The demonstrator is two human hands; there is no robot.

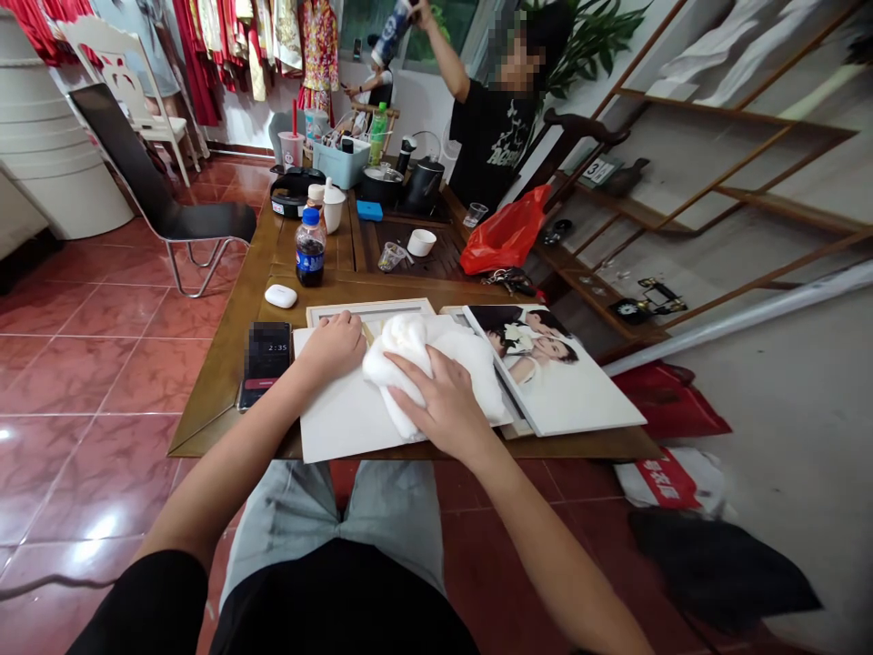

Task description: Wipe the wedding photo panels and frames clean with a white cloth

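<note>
A bunched white cloth point(407, 350), fluffy like a towel, lies under my right hand point(443, 400), whose fingers are wrapped over it. It rests on a white panel point(341, 414) at the table's near edge; more white cloth spreads to its right. My left hand point(334, 347) lies on the panel's far left part, fingers loosely bent, palm down and holding nothing; its palm side is hidden. Behind the panel shows the edge of a pale frame point(368, 309). Just right of the cloth lies a photo panel point(552, 364) with a printed couple picture, partly over another frame.
A phone point(265, 364), an earbud case point(280, 296) and a cola bottle point(310, 247) stand left on the wooden table point(225, 364). Farther back are a red plastic bag point(505, 238), keys point(510, 280) and a white cup point(421, 242). Another person point(497, 127) raises an arm across the table.
</note>
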